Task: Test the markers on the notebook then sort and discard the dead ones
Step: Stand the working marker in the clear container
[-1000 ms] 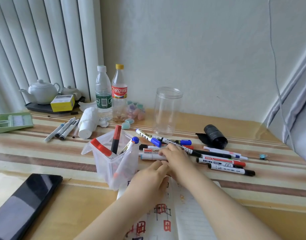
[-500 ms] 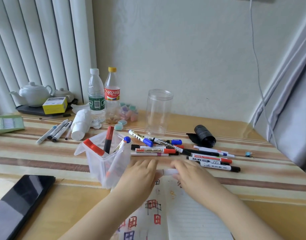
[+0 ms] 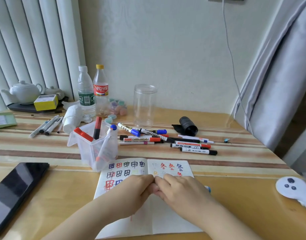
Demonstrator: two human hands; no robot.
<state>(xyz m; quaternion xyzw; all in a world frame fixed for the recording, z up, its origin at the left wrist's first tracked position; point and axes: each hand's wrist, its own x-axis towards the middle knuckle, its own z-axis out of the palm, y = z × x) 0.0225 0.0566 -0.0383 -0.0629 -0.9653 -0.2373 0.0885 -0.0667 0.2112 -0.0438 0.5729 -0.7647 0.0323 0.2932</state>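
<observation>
Where the two hands meet over the open notebook (image 3: 169, 220), the left hand (image 3: 136, 189) and right hand (image 3: 181, 191) press knuckle to knuckle, fingers curled inward. A blue marker tip (image 3: 208, 188) pokes out past the right hand; whether the left fingers also grip that marker cannot be told.

Just beyond the fingers, the pages carry rows of square Chinese characters in blue, red and black on the left page, and red and blue characters on the right page.

Farther ahead of the fingers, a scatter of loose markers (image 3: 166, 139) lies on the bench (image 3: 235, 213); one barrel reads "WHITEBOARD", another red-capped one has a red label too small to read. Ahead and left of the left hand, a clear plastic bin (image 3: 90, 149) holds several markers, red and blue caps up. Beyond the markers stands an empty clear jar (image 3: 145, 104).

Far ahead to the left are a water bottle (image 3: 86, 94) with a green label and a yellow-capped cola bottle (image 3: 101, 90) with red Chinese lettering, then a white teapot (image 3: 25, 91) and a yellow box (image 3: 45, 102). A dark phone (image 3: 15, 193) lies left of the left forearm; a white controller (image 3: 294, 189) lies right of the right hand.

The bench is glossy, tan with brown stripes. Behind it is a pale wall, vertical blinds at left, a grey curtain (image 3: 276, 84) at right.
</observation>
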